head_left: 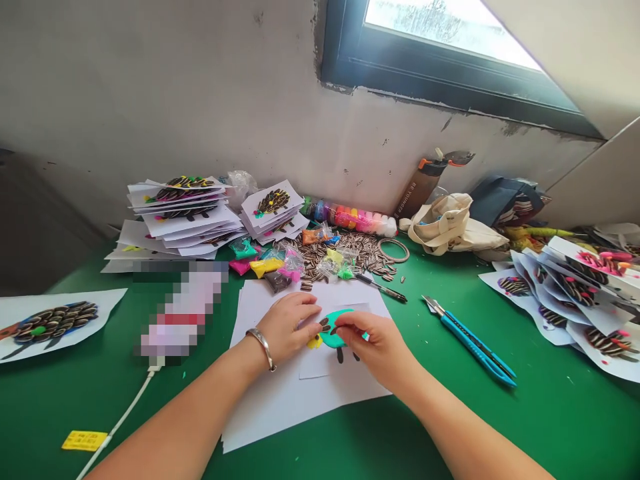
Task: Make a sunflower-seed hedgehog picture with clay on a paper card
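A flattened turquoise clay shape [331, 340] with a yellow clay bit [314, 343] at its left and dark legs lies on a small white card [320, 367]. Sunflower seeds [325, 325] are set on its left part. My left hand [289, 325], a silver bangle at its wrist, rests beside it with fingers stretched over the paper, thumb near the yellow bit. Above the clay, my right hand [377, 343] pinches a dark sunflower seed [334, 330] between thumb and fingertips. That hand covers the clay's right part.
Loose sunflower seeds [360, 250] are heaped behind the paper sheets [270, 407], beside bagged clay [267, 267]. A pen [383, 288] and a blue utility knife [473, 343] lie rightward. Stacks of seed pictures [187, 223] stand left and right [565, 293]. A pixelated object trails a white cable [127, 413].
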`<move>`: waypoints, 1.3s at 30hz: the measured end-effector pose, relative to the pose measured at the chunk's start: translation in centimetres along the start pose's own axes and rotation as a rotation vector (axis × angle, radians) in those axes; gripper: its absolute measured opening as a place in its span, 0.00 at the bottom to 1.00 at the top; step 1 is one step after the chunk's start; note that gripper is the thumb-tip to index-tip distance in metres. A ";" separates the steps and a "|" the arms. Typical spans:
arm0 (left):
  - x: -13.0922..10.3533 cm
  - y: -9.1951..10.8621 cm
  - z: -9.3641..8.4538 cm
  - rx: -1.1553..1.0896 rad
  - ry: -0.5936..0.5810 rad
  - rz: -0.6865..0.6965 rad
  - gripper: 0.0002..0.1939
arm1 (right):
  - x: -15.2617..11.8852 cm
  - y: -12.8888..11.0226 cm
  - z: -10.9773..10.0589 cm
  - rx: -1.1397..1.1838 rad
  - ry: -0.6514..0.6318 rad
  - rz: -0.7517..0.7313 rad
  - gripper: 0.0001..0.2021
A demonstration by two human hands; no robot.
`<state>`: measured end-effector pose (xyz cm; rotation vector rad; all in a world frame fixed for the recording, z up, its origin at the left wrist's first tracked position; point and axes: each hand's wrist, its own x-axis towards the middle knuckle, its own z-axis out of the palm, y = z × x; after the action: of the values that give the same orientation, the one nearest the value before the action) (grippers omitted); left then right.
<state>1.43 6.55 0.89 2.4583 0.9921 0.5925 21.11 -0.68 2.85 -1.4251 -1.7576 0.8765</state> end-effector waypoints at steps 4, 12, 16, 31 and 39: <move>0.0 0.1 -0.1 -0.006 -0.005 -0.008 0.14 | 0.2 0.5 0.9 -0.115 -0.002 -0.112 0.07; -0.1 0.2 -0.2 -0.019 -0.014 -0.035 0.13 | 0.4 1.3 1.7 -0.281 0.108 -0.248 0.07; 0.0 0.3 -0.2 -0.021 -0.020 -0.036 0.13 | 0.5 1.6 1.9 -0.380 0.101 -0.287 0.06; 0.1 0.4 0.1 -0.014 -0.059 -0.091 0.17 | 0.5 1.6 2.2 -0.436 0.066 -0.306 0.06; 0.2 0.4 0.2 -0.013 -0.065 -0.107 0.17 | 0.3 1.7 1.4 -0.490 0.107 -0.269 0.08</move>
<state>1.82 6.37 1.00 2.3807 1.0820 0.4788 20.72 -0.20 0.69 -1.4462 -2.1081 0.2277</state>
